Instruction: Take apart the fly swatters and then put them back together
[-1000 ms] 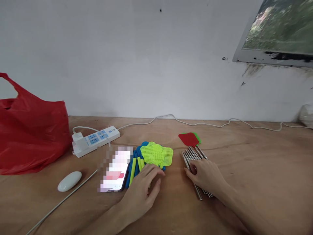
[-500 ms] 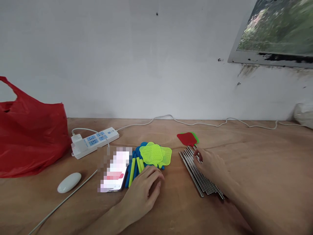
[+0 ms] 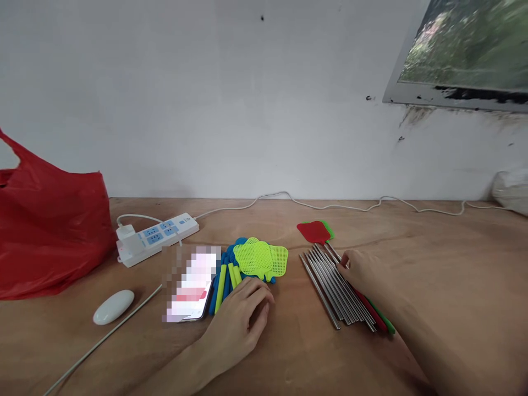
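My left hand [image 3: 243,319] lies on the wooden table [image 3: 433,258] with fingers loosely curled, fingertips touching a heap of yellow-green and blue plastic swatter heads [image 3: 256,259]. My right hand [image 3: 363,272] rests beside a row of several metal rods [image 3: 332,286], fingers bent at their right edge, near the shafts of a red swatter [image 3: 313,232] and a green one under it. Red and green handle ends [image 3: 377,314] stick out below my wrist. Nothing is clearly gripped by either hand.
A phone [image 3: 192,286] lies left of the swatter heads. A white power strip [image 3: 154,237], a white mouse [image 3: 113,306] and a red plastic bag [image 3: 49,231] are at the left. A white cable [image 3: 330,207] runs along the wall.
My right hand has slid from on top of the metal rods to their right side, uncovering them and the red and green handles. My left hand has stayed put.
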